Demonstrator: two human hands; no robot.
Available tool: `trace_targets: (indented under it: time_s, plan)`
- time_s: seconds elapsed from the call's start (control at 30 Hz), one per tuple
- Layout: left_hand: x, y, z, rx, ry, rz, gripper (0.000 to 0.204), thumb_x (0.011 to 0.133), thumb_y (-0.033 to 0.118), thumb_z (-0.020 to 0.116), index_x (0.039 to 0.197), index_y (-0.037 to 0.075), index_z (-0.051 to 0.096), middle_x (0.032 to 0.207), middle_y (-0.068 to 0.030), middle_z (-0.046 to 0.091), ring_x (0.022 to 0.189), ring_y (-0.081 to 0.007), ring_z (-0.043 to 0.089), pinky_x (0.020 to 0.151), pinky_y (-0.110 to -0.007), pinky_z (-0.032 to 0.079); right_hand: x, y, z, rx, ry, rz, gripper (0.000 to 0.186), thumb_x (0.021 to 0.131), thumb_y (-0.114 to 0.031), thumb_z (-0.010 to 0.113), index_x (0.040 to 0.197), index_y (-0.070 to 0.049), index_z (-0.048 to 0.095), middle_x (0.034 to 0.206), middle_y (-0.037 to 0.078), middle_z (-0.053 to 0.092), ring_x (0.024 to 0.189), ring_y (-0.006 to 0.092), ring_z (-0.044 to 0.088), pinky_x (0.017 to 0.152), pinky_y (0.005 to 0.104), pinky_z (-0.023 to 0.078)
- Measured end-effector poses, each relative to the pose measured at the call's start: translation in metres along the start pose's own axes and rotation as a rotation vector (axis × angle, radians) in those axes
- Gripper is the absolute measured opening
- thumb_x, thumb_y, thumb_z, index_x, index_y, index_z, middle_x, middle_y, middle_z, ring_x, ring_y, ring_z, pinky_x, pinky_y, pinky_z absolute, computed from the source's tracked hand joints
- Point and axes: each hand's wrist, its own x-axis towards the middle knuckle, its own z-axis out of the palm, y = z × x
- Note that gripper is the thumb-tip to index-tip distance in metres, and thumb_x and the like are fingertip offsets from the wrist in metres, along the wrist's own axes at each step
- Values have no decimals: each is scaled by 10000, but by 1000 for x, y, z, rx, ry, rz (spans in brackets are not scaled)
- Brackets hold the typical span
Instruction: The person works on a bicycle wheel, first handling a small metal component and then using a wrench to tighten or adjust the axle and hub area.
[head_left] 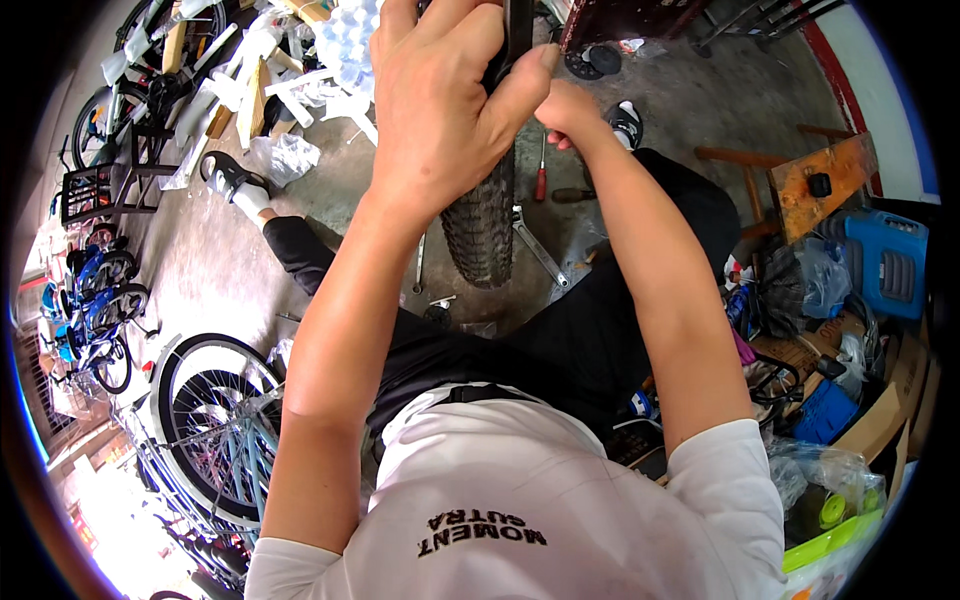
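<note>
A knobby black bicycle tyre (480, 240) stands edge-on between my legs, its upper part running behind my hands. My left hand (440, 110) is closed over the tyre's upper part, thumb lying across it and some fingertips cut off by the top edge. Just right of it, my right hand (568, 112) is curled beside the wheel; whatever its fingers hold is hidden. Below that hand lie a red-handled screwdriver (540, 185) and a dark-handled tool (572, 195). A large wrench (540, 250) rests right of the tyre, and a slimmer wrench (419, 262) lies left of it.
Packing scraps and wood (255, 100) are heaped at the far left. Several bicycles and a spoked wheel (215, 420) stand along the left. At right are a wooden stool (825, 185), a blue plastic case (885, 265) and cardboard (885, 400) among bags.
</note>
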Motion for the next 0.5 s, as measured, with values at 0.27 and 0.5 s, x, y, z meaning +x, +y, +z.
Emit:
trace_targets:
  time_s: [0.27, 0.5]
  plan:
    - [-17, 4, -6, -21, -72, -202, 279, 768, 148, 744, 1019, 33, 703, 1187, -108, 658, 1353, -443, 433, 1102, -513, 332, 6, 41, 47, -147, 398, -200, 297, 979, -276, 535, 1043, 0, 623, 996, 258, 702, 946, 452, 686, 836, 564, 541]
    - [-17, 12, -19, -30, -123, -235, 122, 788, 96, 690, 866, 33, 620, 1187, -104, 664, 1268, -392, 470, 1172, -537, 243, -15, 24, 59, -62, 412, -156, 277, 1013, -271, 524, 1066, 0, 537, 927, 281, 700, 851, 475, 694, 747, 566, 558]
